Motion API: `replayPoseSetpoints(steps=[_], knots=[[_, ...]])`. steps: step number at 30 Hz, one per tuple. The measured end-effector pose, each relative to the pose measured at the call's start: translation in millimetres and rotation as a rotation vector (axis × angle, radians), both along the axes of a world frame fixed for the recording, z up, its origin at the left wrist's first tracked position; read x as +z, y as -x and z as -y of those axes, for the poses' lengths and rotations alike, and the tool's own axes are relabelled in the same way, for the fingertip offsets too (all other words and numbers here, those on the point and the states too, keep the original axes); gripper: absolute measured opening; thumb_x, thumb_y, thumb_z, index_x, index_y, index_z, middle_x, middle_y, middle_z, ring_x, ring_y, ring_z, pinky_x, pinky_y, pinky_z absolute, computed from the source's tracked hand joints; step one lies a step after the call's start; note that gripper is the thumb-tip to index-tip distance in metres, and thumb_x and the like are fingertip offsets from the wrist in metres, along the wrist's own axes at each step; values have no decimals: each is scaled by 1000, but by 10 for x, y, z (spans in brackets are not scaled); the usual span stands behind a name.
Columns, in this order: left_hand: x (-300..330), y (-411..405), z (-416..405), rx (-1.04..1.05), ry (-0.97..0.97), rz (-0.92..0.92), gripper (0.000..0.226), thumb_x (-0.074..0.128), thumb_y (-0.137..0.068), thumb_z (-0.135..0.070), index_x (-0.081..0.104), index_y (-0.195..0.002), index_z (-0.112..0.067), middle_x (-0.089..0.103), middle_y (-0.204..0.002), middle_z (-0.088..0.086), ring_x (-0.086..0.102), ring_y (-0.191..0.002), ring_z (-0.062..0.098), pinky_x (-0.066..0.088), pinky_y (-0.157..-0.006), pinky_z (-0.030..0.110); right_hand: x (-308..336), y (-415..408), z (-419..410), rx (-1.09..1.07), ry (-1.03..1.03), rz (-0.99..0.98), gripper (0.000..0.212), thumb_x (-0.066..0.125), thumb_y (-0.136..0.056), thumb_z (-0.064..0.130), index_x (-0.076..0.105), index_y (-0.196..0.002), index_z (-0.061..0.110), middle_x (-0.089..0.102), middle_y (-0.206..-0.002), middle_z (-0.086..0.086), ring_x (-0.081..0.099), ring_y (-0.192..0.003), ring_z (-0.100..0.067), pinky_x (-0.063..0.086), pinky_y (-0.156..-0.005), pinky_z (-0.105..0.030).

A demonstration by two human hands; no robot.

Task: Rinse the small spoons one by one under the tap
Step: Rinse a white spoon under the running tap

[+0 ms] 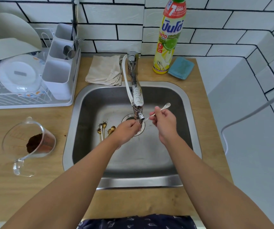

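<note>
Head view:
Sink (185, 103): steel basin set in wood counter (9, 187); rim all round, front rim nearest the body. Right half of the basin floor bare, front part too.
Tap (137, 95): comes out from back edge over the basin middle, spout end over the drain (129, 117); white hose alongside its left.
Left edge: dish rack (34, 98) w/ plates and cutlery holder, its tray touching the sink's back-left corner area. Glass measuring jug (30, 142) w/ brown grounds on counter, left of sink, apart from rim.
Back edge: folded cloth (104, 70) just behind rim, left of tap base; soap bottle (170, 35) and blue sponge (180, 67) right of tap, touching each other.
Right edge: narrow counter strip, then white wall.
Right hand (165, 123): fingers pinch a small spoon (164, 108) mid-handle; bowl end sticks up-right past the hand, other end points at the spout tip.
Left hand (127, 131): under the spout, fingers curled; what it grips, if anything, can't tell. Hands close, not touching.
Other spoons (105, 128): gold and silver, lying on basin floor left of drain, just beside left hand's wrist side.
Water: flow not clear to see.
</note>
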State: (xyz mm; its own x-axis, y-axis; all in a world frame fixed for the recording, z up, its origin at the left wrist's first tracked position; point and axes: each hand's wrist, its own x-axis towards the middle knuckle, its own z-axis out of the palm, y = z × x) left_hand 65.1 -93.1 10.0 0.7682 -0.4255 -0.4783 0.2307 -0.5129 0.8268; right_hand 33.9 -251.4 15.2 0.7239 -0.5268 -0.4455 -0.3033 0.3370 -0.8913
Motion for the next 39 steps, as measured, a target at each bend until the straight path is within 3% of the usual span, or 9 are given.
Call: replayPoseSetpoints(steps=[3, 6, 18, 23, 29, 35, 39], knots=[[-16, 29, 51, -6, -3, 28, 39, 48, -101, -44, 60, -69, -26, 52, -54, -19, 45, -60, 8, 38, -63, 31, 0, 20, -24, 23, 16, 3, 18, 59, -104, 18, 64, -90, 8, 71, -74, -1, 63, -54, -2, 51, -58, -18], [-15, -14, -64, -39, 17, -18, 39, 47, -102, -45, 63, -70, -30, 51, -55, -20, 43, -55, 3, 37, -60, 28, 13, 3, 66, -52, 49, -18, 20, 59, -105, 21, 66, -90, 9, 72, -79, -2, 63, -56, -1, 52, -60, -19], [25, -26, -196, -134, -29, 15, 34, 42, -106, -39, 63, -86, -21, 52, -74, -7, 47, -71, 12, 38, -65, 27, -6, -19, 156, -109, 41, -19, 18, 63, -103, 23, 66, -91, 10, 73, -74, 2, 65, -58, -1, 52, -59, -19], [34, 15, -29, -283, -241, 263, 37, 34, -108, -41, 59, -88, -23, 57, -79, -13, 51, -75, 0, 36, -65, 17, -64, 20, -119, 24, -64, 33, 17, 67, -101, 18, 59, -91, 7, 69, -73, -5, 67, -55, -4, 53, -56, -18], [-22, -7, -208, -201, -166, 164, 40, 36, -107, -42, 63, -85, -22, 57, -74, -9, 51, -69, 8, 37, -64, 27, -30, 11, -8, -95, -80, 23, 23, 67, -101, 22, 56, -84, 11, 69, -74, -4, 68, -58, -3, 52, -57, -18], [4, 12, -79, -204, -147, 176, 39, 40, -106, -42, 58, -75, -26, 54, -64, -13, 47, -57, 1, 38, -59, 21, -27, 38, -118, 55, -175, -28, 26, 68, -100, 20, 53, -81, 12, 70, -68, -2, 67, -55, -5, 53, -55, -18], [6, -12, -150, -179, -108, 136, 38, 41, -106, -43, 58, -76, -25, 53, -60, -17, 48, -54, -4, 37, -60, 21, 22, 11, 15, -107, -116, -16, 21, 68, -100, 21, 60, -85, 9, 70, -70, -3, 67, -58, -5, 53, -58, -20]])
